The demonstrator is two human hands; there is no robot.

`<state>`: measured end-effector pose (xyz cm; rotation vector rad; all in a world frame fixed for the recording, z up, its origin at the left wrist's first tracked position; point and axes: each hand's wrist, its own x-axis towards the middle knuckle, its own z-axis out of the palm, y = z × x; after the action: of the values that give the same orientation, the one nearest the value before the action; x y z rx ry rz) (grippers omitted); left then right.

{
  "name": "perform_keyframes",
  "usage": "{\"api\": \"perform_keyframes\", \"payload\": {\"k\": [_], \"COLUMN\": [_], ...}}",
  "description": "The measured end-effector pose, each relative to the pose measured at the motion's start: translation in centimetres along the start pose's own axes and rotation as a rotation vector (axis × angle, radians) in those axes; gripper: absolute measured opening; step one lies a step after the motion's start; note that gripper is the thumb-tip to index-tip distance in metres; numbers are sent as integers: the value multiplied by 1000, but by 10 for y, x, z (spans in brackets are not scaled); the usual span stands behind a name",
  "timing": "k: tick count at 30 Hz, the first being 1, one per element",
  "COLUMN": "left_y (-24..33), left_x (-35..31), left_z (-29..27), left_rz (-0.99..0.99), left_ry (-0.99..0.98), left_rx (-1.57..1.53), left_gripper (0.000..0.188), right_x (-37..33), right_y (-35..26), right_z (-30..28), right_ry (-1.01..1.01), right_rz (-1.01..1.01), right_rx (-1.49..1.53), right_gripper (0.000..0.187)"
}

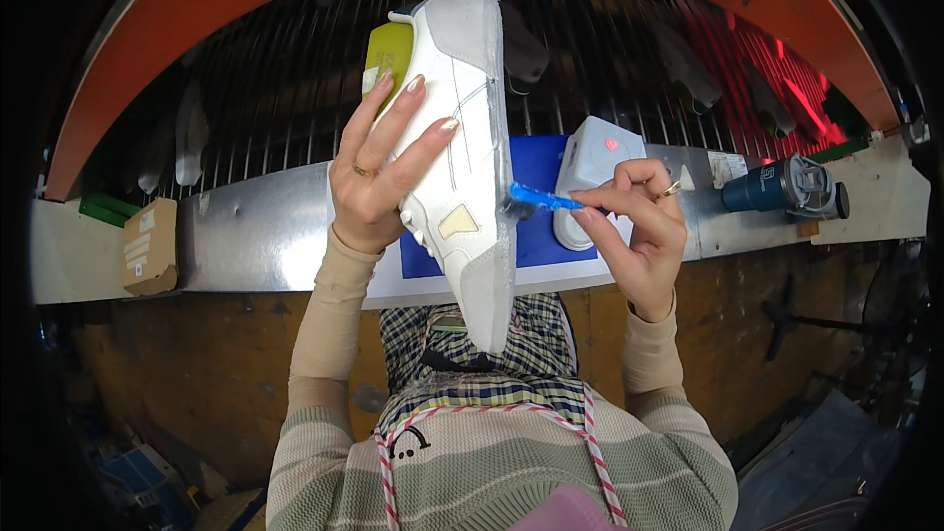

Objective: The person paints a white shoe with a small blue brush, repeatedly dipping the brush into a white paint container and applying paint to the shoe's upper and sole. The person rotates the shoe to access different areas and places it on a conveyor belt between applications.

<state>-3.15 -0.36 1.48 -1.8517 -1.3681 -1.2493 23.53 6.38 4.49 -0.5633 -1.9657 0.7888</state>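
Note:
My left hand (379,157) grips a white sneaker (457,118) from its left side, fingers spread over the upper. The shoe is tilted on its side, toe toward me, with a yellow-green last (388,54) showing in its opening. My right hand (644,226) pinches a small brush with a blue handle (546,199). Its dark bristles meet the edge of the sole, near the middle of its length. Just beyond the right hand stands a white plastic container (598,152) on a blue mat (536,162).
A metal bench edge (261,246) runs across in front of me. Behind it lies a barred rack (295,79) with several shoes, red-lit at right, under an orange frame (226,5). A cardboard box (149,246) sits left; a dark teal tumbler (762,189) lies right.

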Motion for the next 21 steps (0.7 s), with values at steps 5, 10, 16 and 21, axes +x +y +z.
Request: {"api": "perform_keyframes", "payload": {"k": [5,10,16,21], "left_y": [2,1,-1,-8], "left_x": [0,0,1,1], "left_z": [1,1,2,6], "left_rz": [-4,-5,-23,-64], "left_ry": [-7,-20,-19,-30], "left_rx": [-11,-2,-3,33], "left_gripper": [50,50,51,54], "right_x": [8,6,-2,-25], "right_y": [4,2,0,-17], "right_z": [3,-4,-10,1], "right_ry": [91,-25,-156,-42], "right_rz": [-56,-16,122,438], "right_rx": [-118,-26,216,420], "right_gripper": [21,21,19,16]}}
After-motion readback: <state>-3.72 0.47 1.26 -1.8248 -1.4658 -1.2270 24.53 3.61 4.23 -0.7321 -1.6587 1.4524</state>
